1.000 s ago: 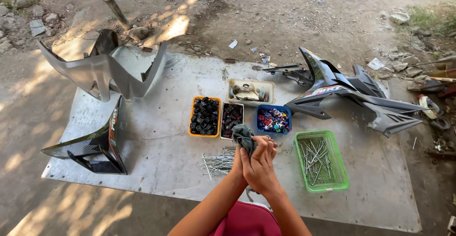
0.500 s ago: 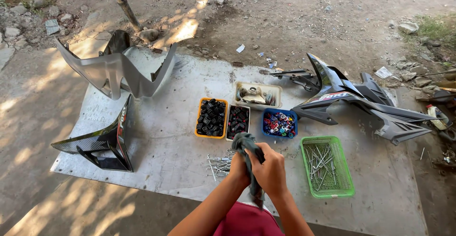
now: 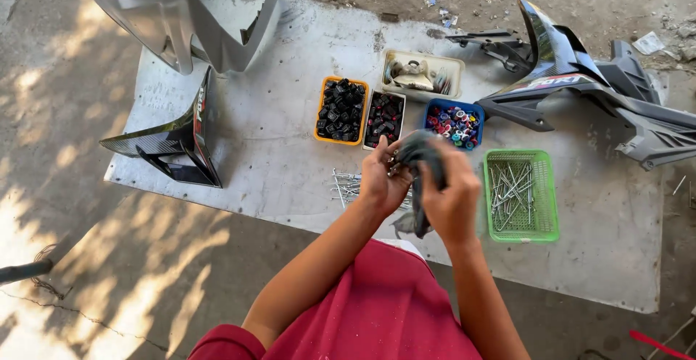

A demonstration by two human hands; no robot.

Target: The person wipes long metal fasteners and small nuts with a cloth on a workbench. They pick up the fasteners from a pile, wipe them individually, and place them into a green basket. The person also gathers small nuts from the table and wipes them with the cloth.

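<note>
I see my left hand and right hand both clamped on a dark rag, wiping underway, loose bolts at nine o'clock unsorted.

A red-and-white decal is seen on the black fairing panel, right of the blue tray; screens: none.
</note>
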